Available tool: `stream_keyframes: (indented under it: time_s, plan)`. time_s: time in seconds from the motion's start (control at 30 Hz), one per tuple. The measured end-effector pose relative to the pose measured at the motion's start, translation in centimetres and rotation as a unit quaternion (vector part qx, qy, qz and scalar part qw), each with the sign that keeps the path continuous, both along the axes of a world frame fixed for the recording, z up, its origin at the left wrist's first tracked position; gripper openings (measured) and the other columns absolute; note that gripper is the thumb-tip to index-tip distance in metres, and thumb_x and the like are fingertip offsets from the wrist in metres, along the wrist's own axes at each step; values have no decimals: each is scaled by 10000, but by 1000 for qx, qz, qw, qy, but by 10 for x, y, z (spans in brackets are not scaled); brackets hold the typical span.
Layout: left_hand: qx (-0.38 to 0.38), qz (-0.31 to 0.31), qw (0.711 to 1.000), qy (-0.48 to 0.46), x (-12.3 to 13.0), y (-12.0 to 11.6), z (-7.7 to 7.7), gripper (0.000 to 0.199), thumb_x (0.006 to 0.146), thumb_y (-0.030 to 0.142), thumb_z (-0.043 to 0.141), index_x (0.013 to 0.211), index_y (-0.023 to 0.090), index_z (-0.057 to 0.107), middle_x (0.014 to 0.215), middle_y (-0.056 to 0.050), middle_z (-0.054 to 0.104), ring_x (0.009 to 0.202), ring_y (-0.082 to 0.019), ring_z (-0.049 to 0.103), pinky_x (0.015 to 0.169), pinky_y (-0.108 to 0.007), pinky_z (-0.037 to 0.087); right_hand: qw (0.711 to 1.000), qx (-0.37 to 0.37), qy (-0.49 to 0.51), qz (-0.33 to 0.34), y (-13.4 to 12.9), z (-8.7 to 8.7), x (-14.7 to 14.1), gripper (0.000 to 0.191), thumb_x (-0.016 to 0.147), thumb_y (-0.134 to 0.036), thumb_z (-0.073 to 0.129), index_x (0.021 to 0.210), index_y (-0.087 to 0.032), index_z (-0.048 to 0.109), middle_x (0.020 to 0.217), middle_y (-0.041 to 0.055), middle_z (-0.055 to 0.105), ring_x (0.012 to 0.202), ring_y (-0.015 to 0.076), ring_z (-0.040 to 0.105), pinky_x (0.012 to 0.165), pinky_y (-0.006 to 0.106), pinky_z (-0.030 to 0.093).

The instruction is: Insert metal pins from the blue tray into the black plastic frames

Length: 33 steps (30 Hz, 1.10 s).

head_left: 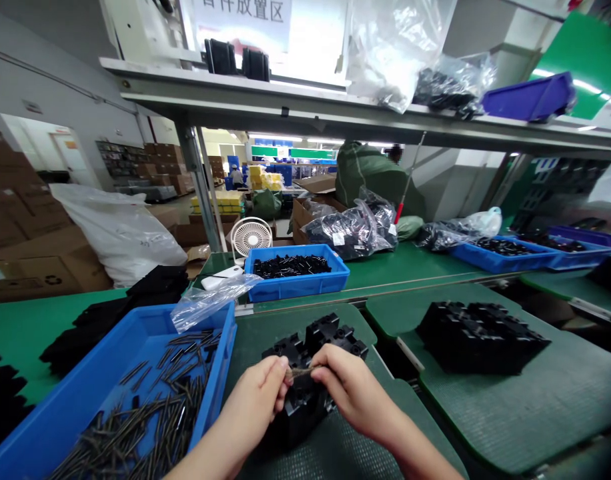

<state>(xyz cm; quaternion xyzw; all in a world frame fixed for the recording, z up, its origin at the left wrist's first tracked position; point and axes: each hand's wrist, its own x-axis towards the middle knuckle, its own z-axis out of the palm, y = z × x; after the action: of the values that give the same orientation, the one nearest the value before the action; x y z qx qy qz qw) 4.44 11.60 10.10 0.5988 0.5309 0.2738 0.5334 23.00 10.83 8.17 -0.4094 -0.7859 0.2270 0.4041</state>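
Note:
A thin coil spring (300,373) stretches between my two hands, pinched at each end. My left hand (259,395) closes its fingers on one end, and my right hand (346,382) grips the other between thumb and forefinger. Just beneath them a group of black plastic housings (330,333) stands on a green textured board (375,437); my hands hide part of it. To the left, a blue bin (222,373) holds many loose springs (158,420) and some dark pins. Whether the spring touches the housings, I cannot tell.
Another black block group (480,337) stands on the right-hand board. Behind is a blue tray (298,287) of small black parts, near a white fan (251,237). A clear plastic bag (210,300) drapes over the bin's corner. Overhead runs a shelf (305,100); stacked black parts (110,320) lie left.

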Motion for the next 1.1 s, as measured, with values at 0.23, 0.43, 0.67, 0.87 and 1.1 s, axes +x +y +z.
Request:
stream_keyframes:
  time_s: [0.23, 0.43, 0.67, 0.87, 1.1]
  plan:
    - [-13, -4, 1000, -28, -3, 0, 0, 518, 826, 631, 366, 539, 201, 396, 437, 75, 323, 394, -82, 300, 427, -226, 224, 997, -52, 52, 9, -3, 8, 1, 134, 928, -224, 490, 819, -181, 555, 767, -19, 569, 705, 101, 500, 656, 197, 382]
    - [219, 6, 975, 32, -14, 0, 9, 314, 889, 491, 454, 900, 239, 641, 902, -6, 636, 863, -167, 584, 768, -262, 437, 997, -61, 44, -20, -1, 10, 2, 152, 916, -242, 507, 795, -171, 565, 747, -13, 578, 692, 107, 505, 643, 204, 381]
    - [276, -71, 957, 49, -7, -6, 3, 171, 860, 293, 585, 1010, 284, 667, 950, 11, 655, 881, -144, 604, 790, -223, 456, 998, -48, 36, -4, -5, 9, -2, 133, 910, -227, 519, 809, -169, 583, 777, -3, 608, 711, 110, 537, 654, 206, 395]
    - [312, -68, 943, 92, -7, -6, 0, 132, 905, 274, 512, 942, 273, 639, 922, 28, 658, 876, -130, 603, 784, -216, 443, 998, -58, 39, 1, -4, 9, -2, 129, 916, -232, 514, 830, -174, 592, 787, 2, 608, 731, 119, 543, 674, 220, 406]
    - [381, -80, 911, 136, -6, -11, -2, 124, 909, 241, 484, 890, 228, 606, 828, 5, 612, 768, -134, 591, 687, -236, 448, 996, -5, 88, 24, -5, 9, -4, 89, 872, -199, 576, 961, -195, 575, 965, 43, 557, 879, 152, 530, 753, 261, 445]
